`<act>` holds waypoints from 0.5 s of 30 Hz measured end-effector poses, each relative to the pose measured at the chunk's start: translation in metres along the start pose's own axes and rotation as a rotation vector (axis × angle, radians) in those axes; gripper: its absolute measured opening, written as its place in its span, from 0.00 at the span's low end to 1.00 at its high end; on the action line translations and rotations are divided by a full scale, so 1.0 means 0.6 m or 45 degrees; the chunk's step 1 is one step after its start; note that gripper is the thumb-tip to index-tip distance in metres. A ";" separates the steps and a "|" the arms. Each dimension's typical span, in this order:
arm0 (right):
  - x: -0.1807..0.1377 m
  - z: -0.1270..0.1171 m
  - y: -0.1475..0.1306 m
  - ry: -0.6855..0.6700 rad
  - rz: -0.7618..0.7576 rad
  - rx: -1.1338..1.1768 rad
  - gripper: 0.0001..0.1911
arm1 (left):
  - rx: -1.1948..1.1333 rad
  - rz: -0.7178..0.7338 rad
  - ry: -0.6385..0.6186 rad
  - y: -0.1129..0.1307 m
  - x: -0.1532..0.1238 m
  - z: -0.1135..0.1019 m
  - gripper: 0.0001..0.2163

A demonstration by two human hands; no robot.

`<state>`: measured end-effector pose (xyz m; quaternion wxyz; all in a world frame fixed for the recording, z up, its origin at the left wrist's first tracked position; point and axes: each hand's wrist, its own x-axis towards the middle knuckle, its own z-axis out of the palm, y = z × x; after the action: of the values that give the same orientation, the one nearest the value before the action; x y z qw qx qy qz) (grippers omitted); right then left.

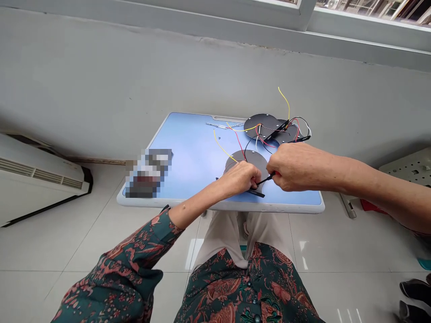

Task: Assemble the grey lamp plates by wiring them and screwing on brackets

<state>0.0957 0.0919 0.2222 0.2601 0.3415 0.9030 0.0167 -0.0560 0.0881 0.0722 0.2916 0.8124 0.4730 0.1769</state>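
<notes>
My left hand (239, 178) is closed in a pinch over the near edge of a dark round disc (251, 158) lying on a small blue table (188, 148). My right hand (298, 167) is closed too, gripping a thin black wire (264, 180) that runs between both hands. Yellow, red and black wires (235, 139) rise from this disc. Two more dark discs (261, 123) with tangled wires and a black strip lie at the far right of the table. A flat black piece (256, 194) lies under my left hand.
A blurred object (148, 172) sits at the table's left edge. A white air unit (37, 179) stands on the floor to the left. A perforated white stool (409, 167) is at the right. A grey wall and window frame lie behind.
</notes>
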 end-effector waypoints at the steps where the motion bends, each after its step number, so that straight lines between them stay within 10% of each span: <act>1: 0.001 -0.003 -0.001 -0.015 -0.003 0.003 0.10 | -0.031 -0.020 -0.019 -0.001 -0.001 -0.003 0.11; 15: 0.024 -0.023 -0.021 -0.101 -0.042 -0.045 0.09 | -0.035 0.001 0.055 -0.008 -0.018 -0.006 0.15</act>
<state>0.0724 0.0936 0.2249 0.3020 0.3221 0.8971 0.0149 -0.0667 0.0817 0.0719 0.2923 0.8046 0.4763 0.2008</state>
